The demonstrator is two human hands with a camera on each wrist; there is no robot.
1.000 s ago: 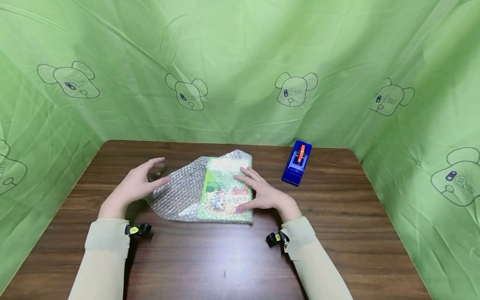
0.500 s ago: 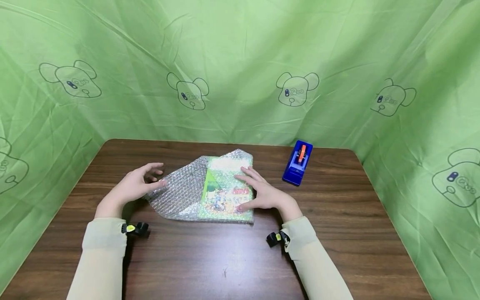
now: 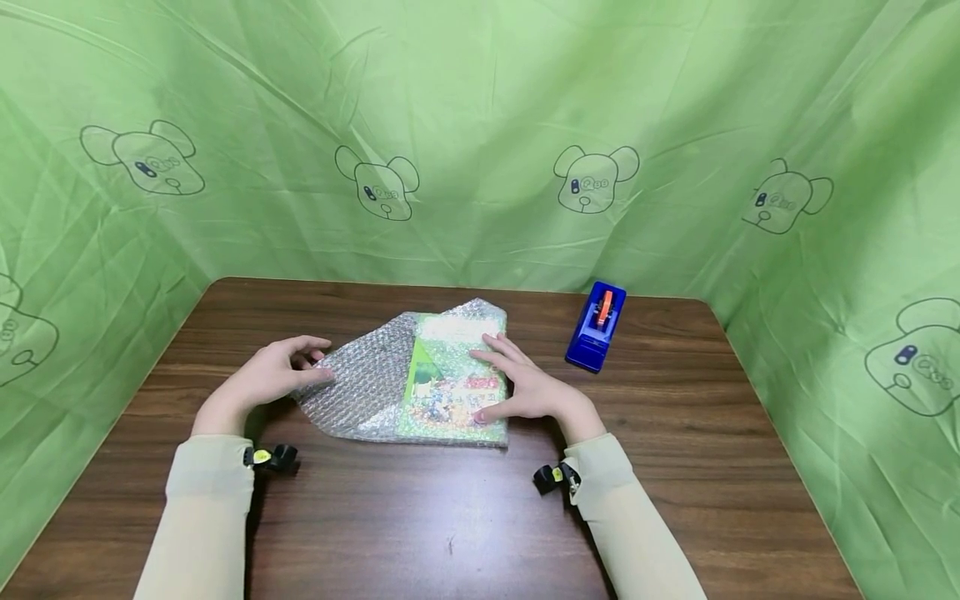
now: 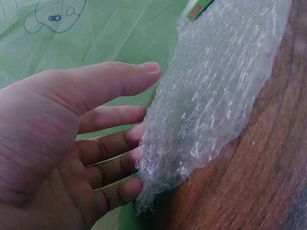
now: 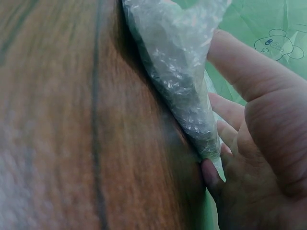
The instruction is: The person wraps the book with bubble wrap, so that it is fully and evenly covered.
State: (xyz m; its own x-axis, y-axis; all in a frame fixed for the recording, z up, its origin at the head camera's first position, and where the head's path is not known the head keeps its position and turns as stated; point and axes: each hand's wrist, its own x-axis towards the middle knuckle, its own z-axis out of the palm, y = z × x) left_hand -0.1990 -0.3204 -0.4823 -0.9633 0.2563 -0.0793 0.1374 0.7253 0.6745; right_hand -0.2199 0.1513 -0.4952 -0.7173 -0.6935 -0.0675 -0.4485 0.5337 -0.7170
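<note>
A sheet of bubble wrap (image 3: 360,385) lies on the table, folded over a green picture book (image 3: 446,400) whose colourful cover shows through. My left hand (image 3: 258,382) is at the wrap's left end, thumb apart from the loosely bent fingers (image 4: 120,139). In the left wrist view those fingertips meet the wrap's edge, and the thumb tip is close to it. My right hand (image 3: 532,392) rests spread over the book's right side, thumb (image 5: 249,67) and fingers on the wrap. The book is hidden in the left wrist view except for a green corner.
A blue tape dispenser (image 3: 595,327) with an orange roll core stands at the back right of the dark wooden table (image 3: 675,467). Green cloth (image 3: 480,125) with printed bear heads hangs around the back and sides.
My left hand has lowered toward the wrap's left end, its fingers coming down to the edge. The right hand, the book and the dispenser have stayed put.
</note>
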